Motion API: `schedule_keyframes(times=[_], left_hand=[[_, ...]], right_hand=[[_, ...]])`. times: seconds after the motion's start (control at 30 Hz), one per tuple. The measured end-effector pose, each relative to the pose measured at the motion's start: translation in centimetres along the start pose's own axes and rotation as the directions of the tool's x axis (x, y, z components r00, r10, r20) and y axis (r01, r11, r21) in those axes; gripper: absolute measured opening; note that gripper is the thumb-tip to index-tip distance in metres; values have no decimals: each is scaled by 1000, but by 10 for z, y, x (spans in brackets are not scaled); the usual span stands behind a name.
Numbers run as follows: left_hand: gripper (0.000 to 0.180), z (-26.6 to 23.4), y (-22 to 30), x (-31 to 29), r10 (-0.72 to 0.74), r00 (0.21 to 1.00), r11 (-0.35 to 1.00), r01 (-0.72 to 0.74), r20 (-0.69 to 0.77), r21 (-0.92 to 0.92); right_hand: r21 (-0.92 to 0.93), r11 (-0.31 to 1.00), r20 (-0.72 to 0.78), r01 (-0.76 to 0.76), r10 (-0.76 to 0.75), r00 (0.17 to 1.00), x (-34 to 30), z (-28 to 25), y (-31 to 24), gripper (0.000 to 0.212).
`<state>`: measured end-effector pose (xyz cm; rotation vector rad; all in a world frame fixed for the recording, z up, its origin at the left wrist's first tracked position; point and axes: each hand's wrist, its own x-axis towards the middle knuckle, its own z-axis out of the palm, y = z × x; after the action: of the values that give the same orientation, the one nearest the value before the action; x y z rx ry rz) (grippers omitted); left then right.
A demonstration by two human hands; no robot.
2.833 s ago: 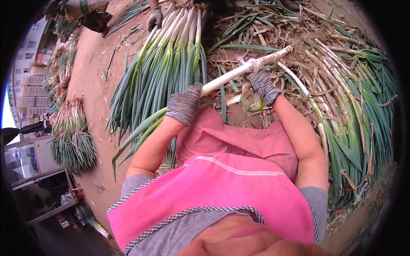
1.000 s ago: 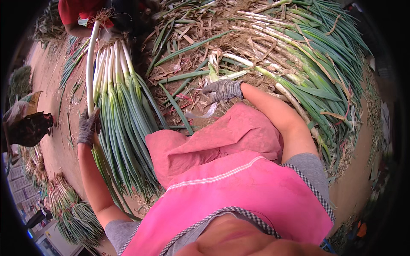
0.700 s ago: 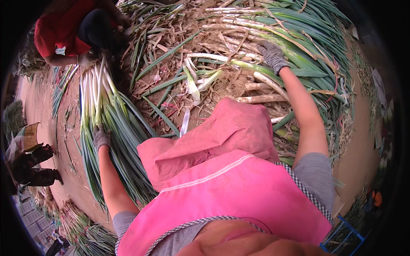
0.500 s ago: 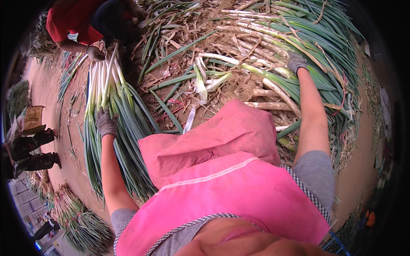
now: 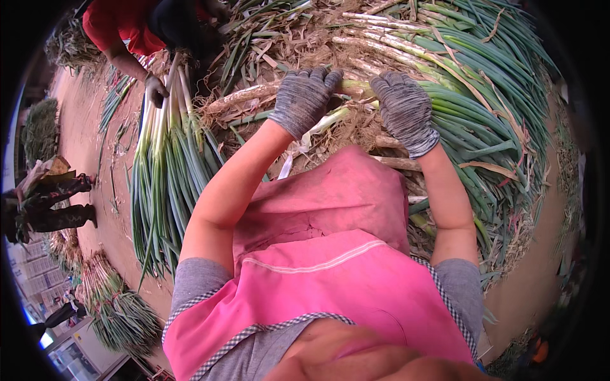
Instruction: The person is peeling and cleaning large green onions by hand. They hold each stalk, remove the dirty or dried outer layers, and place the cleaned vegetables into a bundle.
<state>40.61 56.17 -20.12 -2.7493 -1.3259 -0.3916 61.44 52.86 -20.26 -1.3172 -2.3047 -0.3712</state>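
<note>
The left hand [image 5: 304,96] no longer rests on the cleaned bundle of leeks [image 5: 166,166] at the person's left; it now grips one leek stalk [image 5: 356,89] in the uncleaned pile [image 5: 457,82], beside the right hand [image 5: 403,108], which has drawn closer

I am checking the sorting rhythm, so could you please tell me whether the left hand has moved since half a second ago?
Yes. The left hand has left the laid-out bundle of cleaned leeks and moved right, onto the untrimmed pile.
</note>
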Motion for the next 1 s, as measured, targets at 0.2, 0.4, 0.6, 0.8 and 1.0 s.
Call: schedule_keyframes(times=[0.2,0.4,0.6,0.8,1.0], left_hand=[[32,7,-36,-11,-149,984,928,174,100,-330],[40,7,-33,-54,-333,936,809,222,-113,-544],[52,35,-40,-68,-322,918,247,317,231,-916],[52,-28,-26,-51,-355,920,-142,122,166,-982],[33,-22,-50,-69,-648,755,-295,-121,105,-948]], right_hand=[[696,435,358,-571,479,801,-48,-8,-49,25],[796,-595,504,-116,543,671,-19,46,-40,35],[937,-192,348,-291,574,741,35,33,-48,35],[895,-42,441,-445,250,862,26,58,-73,33],[850,-244,510,-467,158,846,75,55,-119,26]])
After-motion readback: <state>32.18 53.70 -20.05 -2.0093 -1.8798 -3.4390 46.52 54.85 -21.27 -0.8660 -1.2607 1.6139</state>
